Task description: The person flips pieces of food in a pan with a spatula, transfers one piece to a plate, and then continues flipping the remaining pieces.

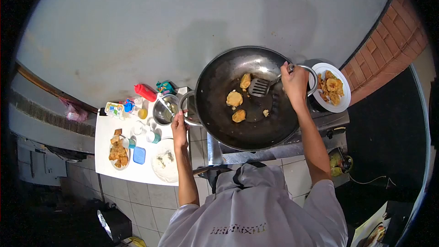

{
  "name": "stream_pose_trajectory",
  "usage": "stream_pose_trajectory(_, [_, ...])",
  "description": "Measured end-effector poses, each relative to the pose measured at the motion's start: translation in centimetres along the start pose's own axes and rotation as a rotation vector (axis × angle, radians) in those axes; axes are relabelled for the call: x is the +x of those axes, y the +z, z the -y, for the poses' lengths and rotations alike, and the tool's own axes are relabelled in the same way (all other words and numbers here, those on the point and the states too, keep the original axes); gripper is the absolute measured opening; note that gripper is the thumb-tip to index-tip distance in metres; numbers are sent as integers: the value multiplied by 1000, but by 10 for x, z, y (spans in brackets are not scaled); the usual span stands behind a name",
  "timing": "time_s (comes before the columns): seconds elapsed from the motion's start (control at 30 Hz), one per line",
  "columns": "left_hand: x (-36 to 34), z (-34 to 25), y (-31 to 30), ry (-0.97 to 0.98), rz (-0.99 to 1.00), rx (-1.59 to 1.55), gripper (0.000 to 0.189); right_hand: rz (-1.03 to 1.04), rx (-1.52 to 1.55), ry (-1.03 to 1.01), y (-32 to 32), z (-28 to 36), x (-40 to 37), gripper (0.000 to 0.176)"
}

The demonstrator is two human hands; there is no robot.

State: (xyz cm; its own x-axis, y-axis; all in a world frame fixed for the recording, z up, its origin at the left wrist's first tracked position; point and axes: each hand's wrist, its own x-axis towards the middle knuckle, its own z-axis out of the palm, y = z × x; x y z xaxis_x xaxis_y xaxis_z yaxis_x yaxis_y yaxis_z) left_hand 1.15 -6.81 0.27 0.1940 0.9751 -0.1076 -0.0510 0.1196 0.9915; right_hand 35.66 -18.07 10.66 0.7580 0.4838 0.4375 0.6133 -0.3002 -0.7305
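Note:
A big dark wok [217,123] takes up the middle of the head view, above the stove. My left hand [179,132] is closed on its left loop handle [184,103]. At the opposite side, my right hand [296,84] grips a slotted spatula [259,88], right by the wok's right loop handle [314,80]. The spatula's blade rests low in the wok. Beside the blade lie a fried piece [245,81], a rounder golden one [234,99] and a third piece [238,116]. A small crumb [265,113] sits farther right.
On the right stands a white plate [346,96] of fried food. The white table [107,128] at left carries a steel bowl [160,115], a red bottle [145,92], a blue lid [139,155], a floury plate [157,171] and a plate of browned pieces [119,153]. A wall rises behind the wok.

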Motion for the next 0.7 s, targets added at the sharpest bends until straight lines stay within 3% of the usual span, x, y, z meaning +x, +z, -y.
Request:
stream_pose_trajectory(0.57, [3,4,-7,-41,26,27,43,36,162,-216,60,36,3,31])
stream_pose_trajectory(0.7, [4,4,-7,-41,19,19,43,145,70,-207,67,34,5,32])
